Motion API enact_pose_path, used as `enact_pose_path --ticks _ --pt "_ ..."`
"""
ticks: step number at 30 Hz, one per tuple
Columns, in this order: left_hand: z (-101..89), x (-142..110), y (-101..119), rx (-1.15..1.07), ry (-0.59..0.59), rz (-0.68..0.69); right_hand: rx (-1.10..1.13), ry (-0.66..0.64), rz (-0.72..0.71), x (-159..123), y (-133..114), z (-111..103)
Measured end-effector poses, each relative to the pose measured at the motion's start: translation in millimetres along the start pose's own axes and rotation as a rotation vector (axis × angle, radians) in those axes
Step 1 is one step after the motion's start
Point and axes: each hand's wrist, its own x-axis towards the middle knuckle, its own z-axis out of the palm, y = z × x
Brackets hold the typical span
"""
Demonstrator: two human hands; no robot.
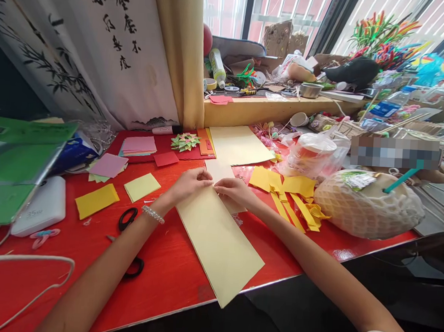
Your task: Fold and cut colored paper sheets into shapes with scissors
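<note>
A long pale yellow paper sheet (217, 241) lies on the red table (163, 272), its near corner hanging over the front edge. My left hand (189, 184) and my right hand (233, 189) meet at the sheet's far end, fingers pinched on the paper where it is folded over. A beaded bracelet (153, 214) circles my left wrist. Black-handled scissors (130, 240) lie just left of my left forearm, partly hidden by it.
Yellow paper strips and squares (291, 200) lie right of my hands, next to a net-wrapped melon (366, 207). Coloured paper squares (107, 189), a folded paper star (185, 141), a white power bank (42, 207), a green folder (11, 168). A cluttered windowsill (271, 106) behind.
</note>
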Motion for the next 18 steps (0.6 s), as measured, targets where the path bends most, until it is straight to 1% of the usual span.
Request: enact_pose_path --ticks 3,7,11,16,18 --pt "-0.4 -7 3 -0.091 -0.005 -0.015 0.054 -0.028 0.02 -1 -1 5" --pt "0.2 -4 3 -0.055 -0.016 -0.024 0.074 -0.015 0.006 -2 1 9" --pt "-0.5 -1 1 -0.053 -0.03 -0.098 0.101 0.018 0.002 -3 3 11" --pt "-1.5 -6 3 -0.225 -0.053 -0.239 0.104 0.078 0.048 -6 2 13" --pt "-1.5 -7 4 -0.265 -0.06 -0.243 0.104 0.09 0.071 -6 0 13"
